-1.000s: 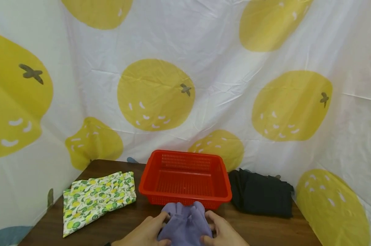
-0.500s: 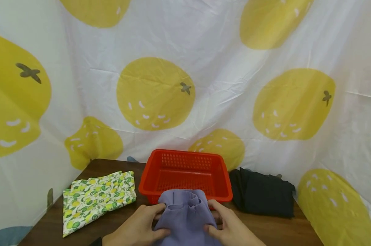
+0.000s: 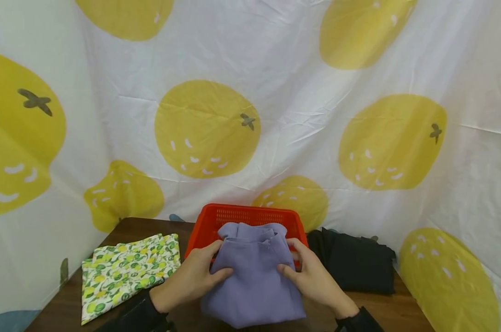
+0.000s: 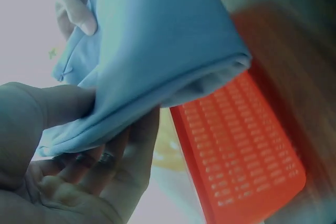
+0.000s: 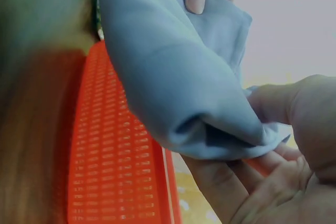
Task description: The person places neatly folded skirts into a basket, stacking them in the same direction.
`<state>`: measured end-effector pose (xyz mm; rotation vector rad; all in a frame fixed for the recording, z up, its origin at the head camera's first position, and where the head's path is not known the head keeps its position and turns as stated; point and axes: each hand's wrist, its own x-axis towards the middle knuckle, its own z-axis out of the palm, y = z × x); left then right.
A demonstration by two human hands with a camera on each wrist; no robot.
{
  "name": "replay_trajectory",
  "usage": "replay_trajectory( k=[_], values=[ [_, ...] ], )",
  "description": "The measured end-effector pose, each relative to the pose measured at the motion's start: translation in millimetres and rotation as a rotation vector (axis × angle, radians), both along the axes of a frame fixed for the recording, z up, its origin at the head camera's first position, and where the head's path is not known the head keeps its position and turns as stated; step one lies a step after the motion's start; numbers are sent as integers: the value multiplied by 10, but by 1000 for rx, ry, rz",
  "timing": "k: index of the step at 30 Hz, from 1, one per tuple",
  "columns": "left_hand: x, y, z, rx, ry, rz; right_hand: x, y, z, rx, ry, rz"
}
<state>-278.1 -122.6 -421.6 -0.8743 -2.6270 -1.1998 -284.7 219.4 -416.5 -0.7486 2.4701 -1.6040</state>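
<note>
A folded purple garment hangs between the two hands, in front of and partly over the red plastic basket. The left hand grips its left side, thumb on the near face and fingers behind. On the right side the right hand holds it the same way. In the left wrist view the garment appears bluish, pinched between thumb and fingers above the slotted basket wall. The right wrist view shows a rolled fold of the garment in the right hand.
A folded cloth with a lemon print lies left of the basket on the brown wooden table. Folded black cloth lies to the right. A white curtain with yellow lemons hangs behind the table.
Both hands have raised the purple garment and moved it forward, from low in front of the basket to over its near rim. More of the garment shows now, and it covers much of the basket.
</note>
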Motion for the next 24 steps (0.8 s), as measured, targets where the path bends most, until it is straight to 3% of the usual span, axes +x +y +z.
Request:
replay_trajectory(
  k=[10, 14, 24],
  values=[
    [-456, 53, 12, 11, 0, 66, -421, -88, 33, -38, -13, -165],
    [-582, 91, 48, 15, -12, 87, -543, -150, 68, -58, -47, -231],
    [-896, 167, 166, 12, -70, 219, -834, -259, 182, -24, -123, -330]
  ],
)
